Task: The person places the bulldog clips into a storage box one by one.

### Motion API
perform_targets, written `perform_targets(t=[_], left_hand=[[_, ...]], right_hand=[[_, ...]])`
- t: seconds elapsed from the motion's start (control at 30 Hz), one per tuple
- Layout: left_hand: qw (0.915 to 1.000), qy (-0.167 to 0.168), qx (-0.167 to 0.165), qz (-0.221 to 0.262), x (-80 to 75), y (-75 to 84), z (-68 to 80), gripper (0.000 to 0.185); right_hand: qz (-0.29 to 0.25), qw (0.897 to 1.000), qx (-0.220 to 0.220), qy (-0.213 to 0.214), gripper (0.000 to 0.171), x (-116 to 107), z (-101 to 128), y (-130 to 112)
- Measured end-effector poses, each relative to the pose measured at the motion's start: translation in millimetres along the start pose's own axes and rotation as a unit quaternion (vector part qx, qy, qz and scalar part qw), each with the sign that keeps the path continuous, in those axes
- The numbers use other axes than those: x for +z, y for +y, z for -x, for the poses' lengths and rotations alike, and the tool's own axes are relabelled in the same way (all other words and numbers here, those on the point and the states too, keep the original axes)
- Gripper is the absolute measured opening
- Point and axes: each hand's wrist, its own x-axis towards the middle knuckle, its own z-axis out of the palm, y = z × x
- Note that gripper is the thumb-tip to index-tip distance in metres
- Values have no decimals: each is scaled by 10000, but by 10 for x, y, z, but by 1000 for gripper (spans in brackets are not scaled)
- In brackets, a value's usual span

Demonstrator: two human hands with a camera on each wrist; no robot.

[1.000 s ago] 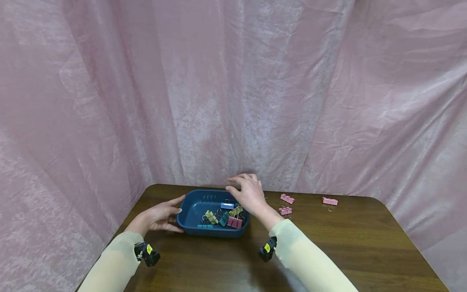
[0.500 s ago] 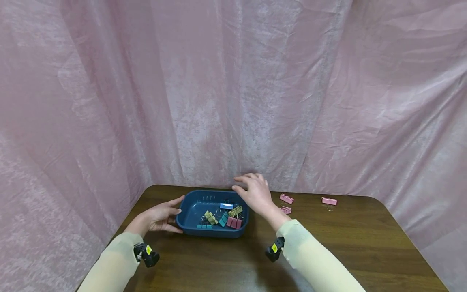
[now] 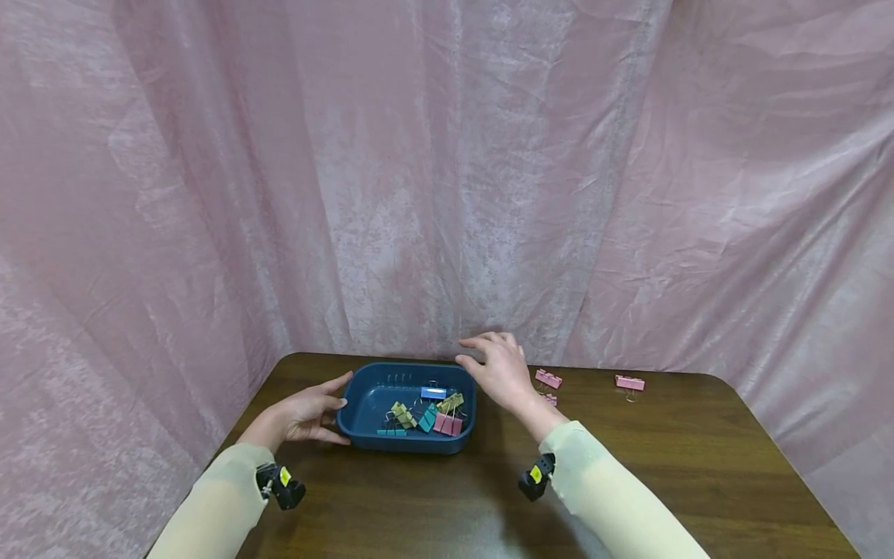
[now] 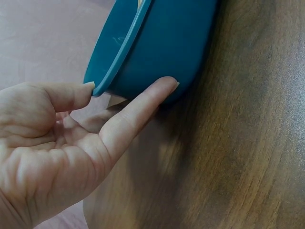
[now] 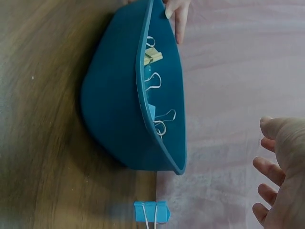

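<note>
Before pink drapes (image 3: 433,171), the right hand (image 3: 504,374) hovers loosely curved near a bin (image 3: 412,445).

We see a dark brown wooden table (image 3: 684,466), its grain running roughly along its far edge and its two far corners rounded. Just behind that edge, we find a pale pink velvet curtain (image 3: 391,194) hanging in long vertical folds. We see it flank the left and right edges too; beyond the right edge, its creases slant, and its pile shines in patches.
</note>
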Motion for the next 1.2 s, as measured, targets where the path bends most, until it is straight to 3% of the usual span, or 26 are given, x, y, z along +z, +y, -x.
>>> perform_targets(t=[0.37,0.6,1.2], left_hand=[[10000,84,-8,-25,6,-1,-9,64],[10000,-41,81,-20,-21,-30,-35,64],[9998,168,67,-37,-7,-27,-27,63]], right_hand=[[-12,9999,-5,129,34,-76,51,110],[-66,9998,197,61,35,-135,84,183],[-104,9990,266,349,35,-298,141,420]])
